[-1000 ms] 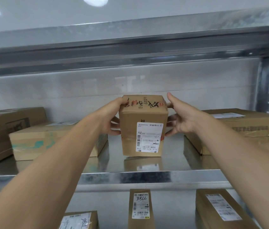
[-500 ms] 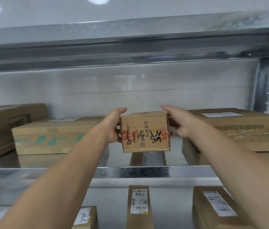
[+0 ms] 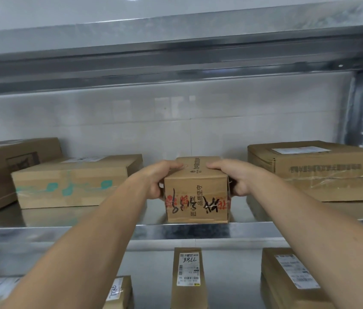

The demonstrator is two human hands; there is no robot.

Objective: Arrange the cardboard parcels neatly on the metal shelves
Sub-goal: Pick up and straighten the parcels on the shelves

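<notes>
Gripped parcel (image 3: 196,197), shiny metal shelf (image 3: 82,216), tiled wall (image 3: 176,130)

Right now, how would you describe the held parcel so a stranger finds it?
On the middle shelf, between two flat parcels, a small parcel is at the front edge, gripped by left hand and right hand. Only it carries red stamps and black handwriting.

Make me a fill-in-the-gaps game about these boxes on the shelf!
The left hand and right hand grip the small parcel by its two ____.
The parcel with teal marks lies to the small parcel's ____.
The big parcel with clear tape lies to its ____.
The narrow parcel with a white label stands on the shelf ____ it.
Missing words: sides; left; right; below.
</notes>
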